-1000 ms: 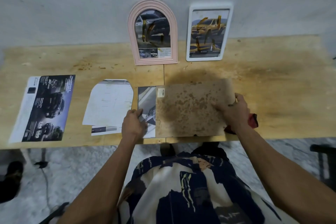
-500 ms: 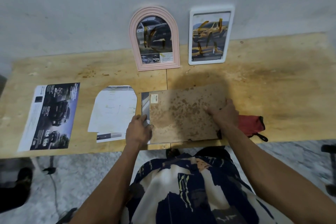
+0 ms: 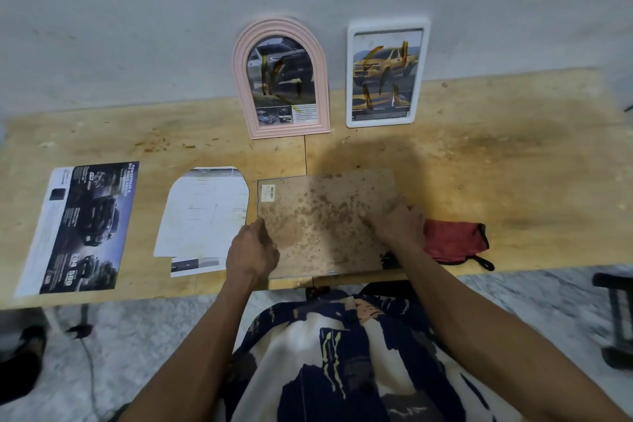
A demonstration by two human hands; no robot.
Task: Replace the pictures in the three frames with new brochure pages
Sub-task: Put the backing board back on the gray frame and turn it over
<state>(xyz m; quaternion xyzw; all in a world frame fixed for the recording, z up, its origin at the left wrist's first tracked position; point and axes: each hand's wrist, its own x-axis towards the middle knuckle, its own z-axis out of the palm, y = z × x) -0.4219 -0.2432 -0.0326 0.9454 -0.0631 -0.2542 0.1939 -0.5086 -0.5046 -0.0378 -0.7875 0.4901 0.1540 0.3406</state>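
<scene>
A brown, stained backing board (image 3: 325, 223) lies flat near the table's front edge, with a thin dark frame edge showing along its left and front sides. My left hand (image 3: 251, 247) curls over the board's lower left edge. At the board's right edge my right hand (image 3: 399, 221) presses down with bent fingers. A pink arched frame (image 3: 239, 79) and a white rectangular frame (image 3: 349, 79) lean on the wall, each holding a truck picture. A dark brochure page (image 3: 85, 226) lies at the left. An arch-cut white page (image 3: 205, 212) lies beside the board.
A red cloth pouch (image 3: 452, 240) with a black loop sits just right of my right hand. The wooden table (image 3: 513, 165) runs wall to wall. A dark stool or stand (image 3: 616, 319) is on the floor at the right.
The backing board has slid left and now covers the picture that showed at its left. My right hand moved left with it, uncovering the red pouch.
</scene>
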